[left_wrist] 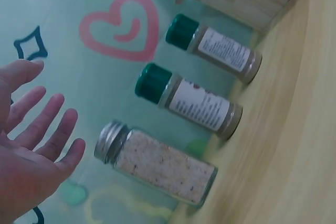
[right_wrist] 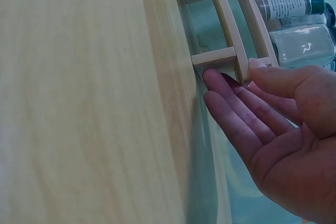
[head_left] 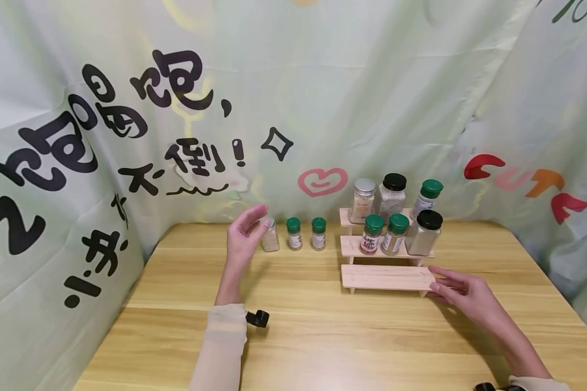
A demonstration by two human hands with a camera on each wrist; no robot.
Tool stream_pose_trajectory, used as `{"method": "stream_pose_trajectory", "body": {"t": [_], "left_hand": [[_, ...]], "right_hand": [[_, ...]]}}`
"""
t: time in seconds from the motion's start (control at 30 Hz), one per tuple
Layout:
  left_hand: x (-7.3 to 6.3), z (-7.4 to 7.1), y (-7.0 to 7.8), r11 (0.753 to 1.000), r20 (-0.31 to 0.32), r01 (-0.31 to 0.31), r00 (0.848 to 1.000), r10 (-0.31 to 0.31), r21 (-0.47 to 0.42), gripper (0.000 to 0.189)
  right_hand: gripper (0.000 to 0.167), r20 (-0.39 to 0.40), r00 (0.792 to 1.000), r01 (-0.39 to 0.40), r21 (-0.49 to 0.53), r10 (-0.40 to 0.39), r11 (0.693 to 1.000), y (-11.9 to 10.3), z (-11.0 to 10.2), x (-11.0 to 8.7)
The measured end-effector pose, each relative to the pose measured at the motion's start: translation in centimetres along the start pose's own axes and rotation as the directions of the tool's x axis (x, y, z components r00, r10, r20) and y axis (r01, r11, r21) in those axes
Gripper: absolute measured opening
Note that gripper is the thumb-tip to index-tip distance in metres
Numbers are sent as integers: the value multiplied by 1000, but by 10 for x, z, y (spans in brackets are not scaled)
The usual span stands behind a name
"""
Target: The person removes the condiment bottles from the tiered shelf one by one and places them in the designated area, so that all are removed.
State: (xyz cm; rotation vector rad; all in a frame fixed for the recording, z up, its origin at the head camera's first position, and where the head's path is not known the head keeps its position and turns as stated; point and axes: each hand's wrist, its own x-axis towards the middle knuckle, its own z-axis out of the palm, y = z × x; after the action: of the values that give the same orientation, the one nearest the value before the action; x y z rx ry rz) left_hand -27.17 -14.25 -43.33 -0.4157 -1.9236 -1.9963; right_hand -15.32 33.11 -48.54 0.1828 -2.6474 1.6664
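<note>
My left hand (head_left: 244, 236) is raised beside a silver-lidded glass jar (head_left: 270, 237), its fingers loosely spread and holding nothing. In the left wrist view that jar (left_wrist: 160, 166) shows pale, speckled contents, with a gap between it and the fingers. Two green-capped spice jars, one nearer (head_left: 294, 234) and one farther right (head_left: 318, 234), stand in line with it on the table. At the right, my right hand (head_left: 464, 293) grips the end of the lowest step of a wooden tiered rack (head_left: 388, 277), thumb on top in the right wrist view. That step bears no jars.
The rack's middle step carries two green-capped jars (head_left: 370, 234) and a black-lidded jar (head_left: 423, 233). Silver-, black- and green-lidded jars (head_left: 392, 195) stand on the top step. A printed curtain (head_left: 283, 81) hangs behind the wooden table (head_left: 323, 336).
</note>
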Motion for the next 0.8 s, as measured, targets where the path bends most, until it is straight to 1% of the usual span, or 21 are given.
{"method": "stream_pose_trajectory", "body": {"t": [0.07,0.23,0.33,0.47,0.6,0.8], "left_hand": [[-1,5,2,1000,11,-2,1000,2,1,39],[-5,16,2,1000,49,-20,999,21,-13,39],[-6,21,2,1000,69,-26,997,27,-17,37],[-9,27,2,1000,99,-20,995,19,8,35],[-12,35,3,999,127,-28,992,26,21,34],[-15,43,3,999,164,-47,985,48,-14,32]], "right_hand": [[47,5,1000,-1,8,1,1000,0,0,0],[48,11,1000,-19,19,19,1000,1,0,0],[48,11,1000,-20,9,20,1000,0,-1,0],[48,5,1000,-19,1,19,1000,-1,-2,0],[48,6,1000,-11,25,11,1000,0,-1,0],[49,13,1000,-8,43,7,999,-1,-2,-1]]}}
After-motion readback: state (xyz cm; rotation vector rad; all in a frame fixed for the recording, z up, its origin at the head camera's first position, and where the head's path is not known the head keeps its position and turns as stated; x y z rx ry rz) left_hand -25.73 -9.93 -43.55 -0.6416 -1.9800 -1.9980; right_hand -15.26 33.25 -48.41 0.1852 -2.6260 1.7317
